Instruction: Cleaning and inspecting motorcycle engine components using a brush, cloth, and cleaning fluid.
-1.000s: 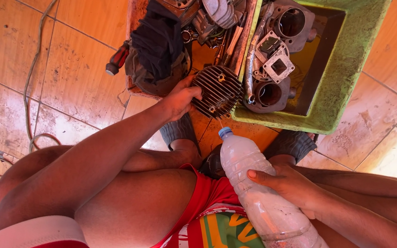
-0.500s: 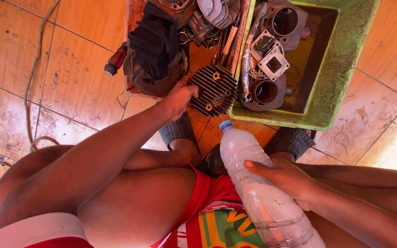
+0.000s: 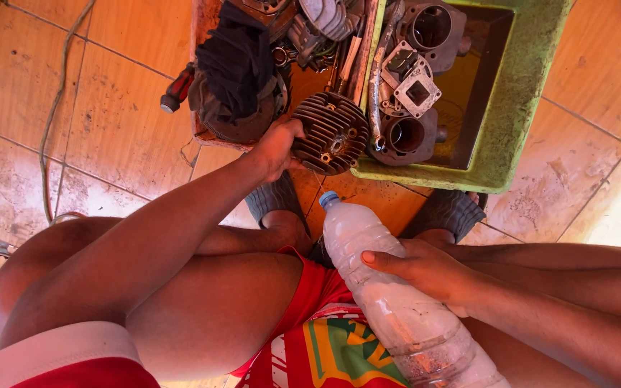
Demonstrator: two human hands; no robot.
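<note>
Left hand (image 3: 276, 147) is gripping a round, finned metal cylinder head (image 3: 333, 133), fingers clamped on its edge, beside the green tray (image 3: 522, 93) of grey cast engine parts. Right hand (image 3: 425, 269) is wrapping a cloudy ribbed plastic bottle (image 3: 389, 302), blue-capped, leaning between the knees above the tiled floor (image 3: 109, 144)

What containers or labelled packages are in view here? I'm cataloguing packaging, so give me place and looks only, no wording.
Plastic bottle: held by the right hand over the lap; clear, cloudy inside, blue cap, no label visible.
Green tray: on the tiled floor ahead; rectangular, worn, holding grey engine parts.
Finned cylinder head: gripped by the left hand beside the tray; round, dark.
No labels, signs or screens show.
</note>
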